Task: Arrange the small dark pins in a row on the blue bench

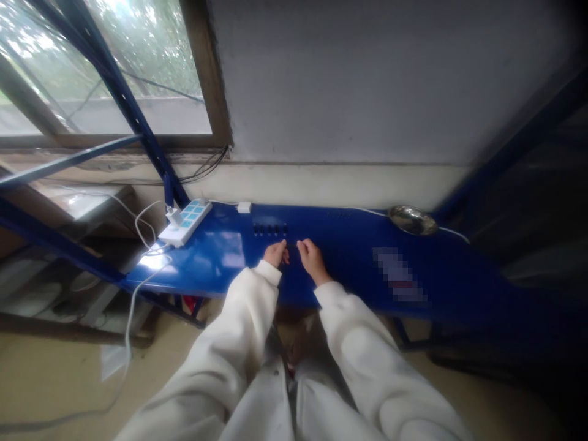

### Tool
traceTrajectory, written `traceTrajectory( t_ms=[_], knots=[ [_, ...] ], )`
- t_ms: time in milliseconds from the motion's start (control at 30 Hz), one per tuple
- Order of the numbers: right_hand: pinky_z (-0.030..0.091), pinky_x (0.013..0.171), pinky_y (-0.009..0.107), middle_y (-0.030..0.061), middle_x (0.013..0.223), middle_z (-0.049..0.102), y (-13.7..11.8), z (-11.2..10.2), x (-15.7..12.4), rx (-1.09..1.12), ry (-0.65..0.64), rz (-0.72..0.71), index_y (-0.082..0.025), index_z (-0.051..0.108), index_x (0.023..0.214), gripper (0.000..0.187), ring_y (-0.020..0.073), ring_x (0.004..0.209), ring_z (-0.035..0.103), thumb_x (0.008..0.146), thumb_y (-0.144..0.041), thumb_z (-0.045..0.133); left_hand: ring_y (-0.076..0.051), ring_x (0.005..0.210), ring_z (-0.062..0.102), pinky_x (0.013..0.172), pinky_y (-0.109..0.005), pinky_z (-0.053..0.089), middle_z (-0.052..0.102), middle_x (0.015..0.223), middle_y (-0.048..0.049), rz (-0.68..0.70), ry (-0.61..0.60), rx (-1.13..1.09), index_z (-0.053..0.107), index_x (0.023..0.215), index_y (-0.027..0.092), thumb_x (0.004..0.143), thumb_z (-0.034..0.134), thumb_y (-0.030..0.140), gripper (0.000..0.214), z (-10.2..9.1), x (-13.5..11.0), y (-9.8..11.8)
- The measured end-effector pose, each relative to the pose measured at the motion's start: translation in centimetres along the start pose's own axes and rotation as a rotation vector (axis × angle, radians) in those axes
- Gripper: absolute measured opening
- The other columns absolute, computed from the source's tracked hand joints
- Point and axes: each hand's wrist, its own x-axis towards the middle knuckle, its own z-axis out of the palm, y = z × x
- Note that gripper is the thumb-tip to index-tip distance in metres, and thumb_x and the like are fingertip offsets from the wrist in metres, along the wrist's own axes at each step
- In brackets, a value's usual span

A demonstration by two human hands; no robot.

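You are sitting close to a long blue surface (349,245), and your two arms in white sleeves are reaching out over it. Your left hand (276,253) and your right hand (312,260) are lying near each other on the blue top, with the fingers curled in. Between them you are holding a thin dark piece (293,245). Each hand is pinching one end of it. The piece is too small to tell what it is.

Just behind your hands a row of small dark pieces (270,229) is lying on the surface, near the back edge. To your left a white and blue power strip (186,222) is sitting on the surface, with a white plug (173,215) stuck in it. A white cord (133,294) is hanging down from there to the floor. Well off to your right a shiny metal bowl (412,220) is resting by the wall. A window (105,67) is showing above the left end.
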Motion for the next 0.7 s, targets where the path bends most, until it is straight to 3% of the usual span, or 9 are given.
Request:
traceTrajectory(
  t_ms=[700],
  knots=[
    [0.042, 0.066, 0.027, 0.0047, 0.072, 0.057, 0.55, 0.32, 0.10, 0.100, -0.021, -0.004, -0.018, 0.049, 0.078, 0.025, 0.0147, 0.068, 0.054, 0.082, -0.039, 0.036, -0.009, 0.032, 0.048, 0.034, -0.019, 0.031, 0.048, 0.038, 0.0003, -0.013, 0.081, -0.066, 0.047, 0.051, 0.013, 0.074, 0.041, 0.054, 0.047, 0.03, 0.28, -0.36]
  ],
)
